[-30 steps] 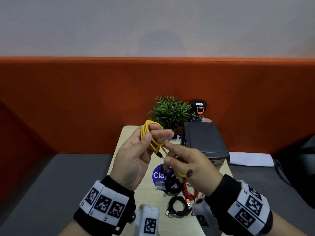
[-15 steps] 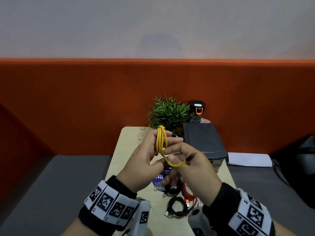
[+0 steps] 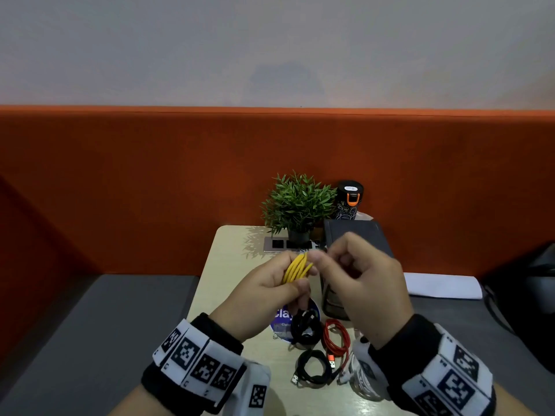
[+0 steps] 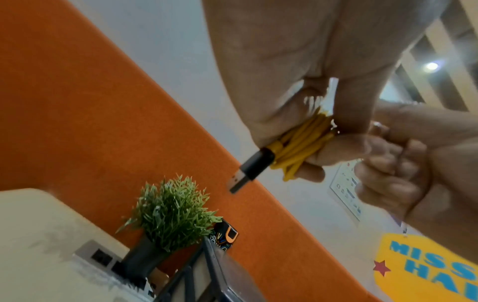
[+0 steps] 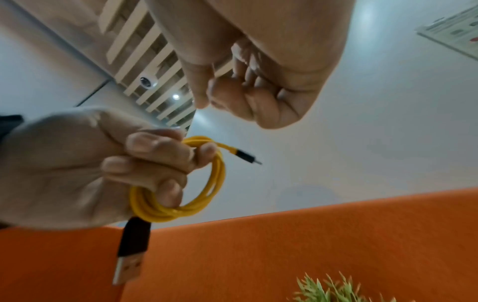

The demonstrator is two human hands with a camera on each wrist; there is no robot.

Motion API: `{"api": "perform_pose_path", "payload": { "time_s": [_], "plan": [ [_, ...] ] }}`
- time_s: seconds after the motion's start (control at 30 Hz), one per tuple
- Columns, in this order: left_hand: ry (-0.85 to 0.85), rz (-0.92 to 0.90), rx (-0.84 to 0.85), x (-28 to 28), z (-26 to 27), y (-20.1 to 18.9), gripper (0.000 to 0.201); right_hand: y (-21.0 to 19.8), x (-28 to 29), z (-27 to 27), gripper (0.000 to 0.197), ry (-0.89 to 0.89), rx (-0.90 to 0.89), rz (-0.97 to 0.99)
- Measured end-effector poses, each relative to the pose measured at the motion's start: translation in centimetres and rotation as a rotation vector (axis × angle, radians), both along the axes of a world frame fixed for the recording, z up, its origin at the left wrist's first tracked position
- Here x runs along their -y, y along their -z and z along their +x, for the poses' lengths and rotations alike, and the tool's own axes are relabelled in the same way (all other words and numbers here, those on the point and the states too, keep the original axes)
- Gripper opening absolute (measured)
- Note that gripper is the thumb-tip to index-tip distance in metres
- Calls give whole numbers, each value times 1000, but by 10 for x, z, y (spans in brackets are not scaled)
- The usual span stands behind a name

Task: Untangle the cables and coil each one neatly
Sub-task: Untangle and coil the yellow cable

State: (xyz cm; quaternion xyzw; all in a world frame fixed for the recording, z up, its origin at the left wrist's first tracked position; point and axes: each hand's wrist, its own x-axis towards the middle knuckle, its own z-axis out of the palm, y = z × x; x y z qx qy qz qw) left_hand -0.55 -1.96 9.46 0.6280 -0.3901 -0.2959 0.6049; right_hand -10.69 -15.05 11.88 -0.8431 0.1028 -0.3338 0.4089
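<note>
Yellow cable is wound into a small multi-turn coil and sits in my left hand, raised above the table at mid-height in the head view. My left fingers are curled through and around the loops, thumb closing on them from the other side. From the right wrist view the coil reads as a near-round ring; the large USB plug hangs down from its lower edge, and the small plug sticks out free from the top of the ring toward the right.

My right hand is just beside the coil, fingers loosely curled inward with thumb near the fingertips. In the right wrist view it holds nothing and stands apart from the cable; in the head view its fingertips look close to the top of the coil, contact not clear.

On the table below my hands: two black cables, each bundled, a red cable coiled beside them, and a white cable partly hidden under my right wrist. A round blue sticker lies under the nearer-to-wall black bundle.

Far end of table: potted plant, dark bottle with orange clasp, dark box
</note>
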Motion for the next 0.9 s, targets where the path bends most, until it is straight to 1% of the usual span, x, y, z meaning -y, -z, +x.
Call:
{"api": "perform_pose_path", "payload": {
  "time_s": [0.07, 0.1, 0.2, 0.23, 0.3, 0.33, 0.37, 0.43, 0.5, 0.57, 0.67, 0.73, 0.77, 0.83, 0.9],
  "plan": [
    [7, -67, -86, -1, -1, -1, 26, -1, 8, 2, 14, -15, 7, 140],
    [16, -118, -115, -1, -2, -2, 24, 1, 13, 3, 8, -30, -29, 200],
    [39, -256, -235, -2, -2, -9, 24, 9, 19, 4, 31, -142, -180, 350],
    [32, -276, -258, -2, -2, -10, 24, 10, 18, 5, 35, -196, -213, 407],
    [3, -288, -268, -1, -3, -12, 16, 11, 15, 4, 35, -328, -236, 477],
    [-9, -297, -286, 0, -3, -12, 9, 11, 14, 4, 33, -373, -229, 484],
    [-27, -308, -320, 1, -3, -12, 7, 12, 13, 4, 30, -389, -213, 468],
    [-61, -308, -381, 2, -3, -12, 9, 13, 11, 4, 28, -393, -186, 433],
    [-67, -305, -396, 3, -4, -12, 6, 13, 8, 5, 28, -399, -164, 426],
    [-59, -308, -408, 4, -5, -10, 8, 14, 7, 6, 22, -362, -131, 427],
    [-89, -277, -351, 11, -11, -8, 13, 19, 5, 10, 28, -260, -119, 421],
    [-142, -241, -280, 14, -16, -10, 13, 19, 3, 12, 28, -241, -129, 478],
    [-178, -212, -218, 14, -16, -11, 13, 19, 3, 12, 27, -237, -124, 495],
    [-284, -83, -20, 11, -7, -11, 11, 16, 4, 11, 24, -208, -96, 480],
    [-333, 59, 168, 6, 4, -12, 19, 13, 5, 10, 18, -198, -80, 465]
  ]
}}
